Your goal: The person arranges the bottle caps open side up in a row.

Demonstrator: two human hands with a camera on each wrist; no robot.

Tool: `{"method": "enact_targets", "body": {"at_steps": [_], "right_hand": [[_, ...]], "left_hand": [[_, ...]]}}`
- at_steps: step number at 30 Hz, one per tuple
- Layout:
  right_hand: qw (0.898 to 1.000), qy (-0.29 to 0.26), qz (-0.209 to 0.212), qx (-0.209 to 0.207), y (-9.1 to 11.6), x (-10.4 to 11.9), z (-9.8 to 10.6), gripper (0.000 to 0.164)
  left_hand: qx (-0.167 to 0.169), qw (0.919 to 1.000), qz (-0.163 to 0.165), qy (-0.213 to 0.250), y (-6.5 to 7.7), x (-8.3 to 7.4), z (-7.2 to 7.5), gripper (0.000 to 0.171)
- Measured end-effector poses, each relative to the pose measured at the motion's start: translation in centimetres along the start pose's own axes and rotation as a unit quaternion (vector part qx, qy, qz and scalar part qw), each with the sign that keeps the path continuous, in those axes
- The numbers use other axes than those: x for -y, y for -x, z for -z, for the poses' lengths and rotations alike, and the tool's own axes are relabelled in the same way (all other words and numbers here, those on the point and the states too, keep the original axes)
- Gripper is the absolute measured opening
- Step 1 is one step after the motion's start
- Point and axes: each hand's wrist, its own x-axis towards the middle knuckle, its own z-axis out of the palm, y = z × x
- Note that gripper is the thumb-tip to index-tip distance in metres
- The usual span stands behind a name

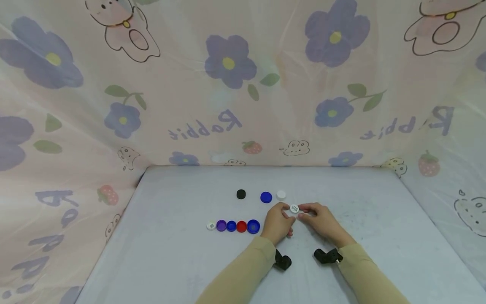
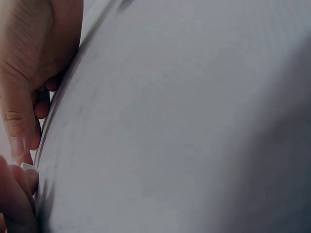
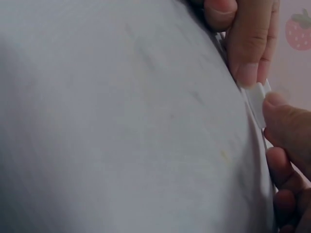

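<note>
A small white bottle cap [image 1: 294, 208] with dark marks on its top is held between the fingers of both hands. The left hand [image 1: 278, 222] meets its left edge, and the right hand [image 1: 322, 220] its right edge. From the right wrist, the white cap [image 3: 256, 104] shows side-on, with a right fingertip [image 3: 277, 99] against it and the left fingers [image 3: 249, 73] at its upper end. In the left wrist view only a sliver of the cap [image 2: 27, 166] shows between the hands, close over the white table.
Left of the hands runs a row of caps: white [image 1: 211, 226], purple [image 1: 221, 225], blue [image 1: 231, 226], red [image 1: 241, 226] and larger blue [image 1: 253, 226]. Farther back lie black [image 1: 241, 194], blue [image 1: 266, 197] and white [image 1: 281, 194] caps. A patterned curtain [image 1: 265, 118] surrounds the white table [image 1: 171, 270].
</note>
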Motion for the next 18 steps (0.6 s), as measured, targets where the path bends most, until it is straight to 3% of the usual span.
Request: {"method": "enact_targets", "body": {"at_steps": [9,18], "right_hand": [[1.0,0.01,0.022,-0.006,0.17,0.17,-0.34,0.028],[1.0,0.015,0.014,-0.007,0.19,0.41,-0.35,0.026]], "left_hand": [[0.0,1.0,-0.002,-0.006,0.24,-0.19,0.03,0.025],[0.0,1.0,0.003,0.0,0.09,-0.13,-0.06,0.022]]}}
